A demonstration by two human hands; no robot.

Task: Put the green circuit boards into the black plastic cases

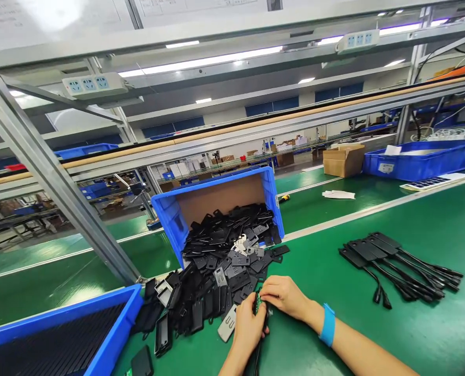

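Observation:
Between my two hands is a small green circuit board [258,301], which seems to sit in a narrow black housing. My left hand [247,325] is closed around it from the near side, and a black cable [257,357] runs down below that hand. With fingertips pinched together, my right hand [282,296] presses on the board's upper end; a blue band circles that wrist. Just left of my hands lies a grey cover plate [228,322] with two slots. Beyond them, black plastic covers and shells [238,271] spill onto the green table.
A tipped blue crate [157,209] holds the pile. At lower left, another blue bin [128,318] contains rows of black parts. Finished-looking black cased cables [389,261] lie at right. Farther back are a white glove [338,195], a cardboard box [343,160] and a blue tray [424,161].

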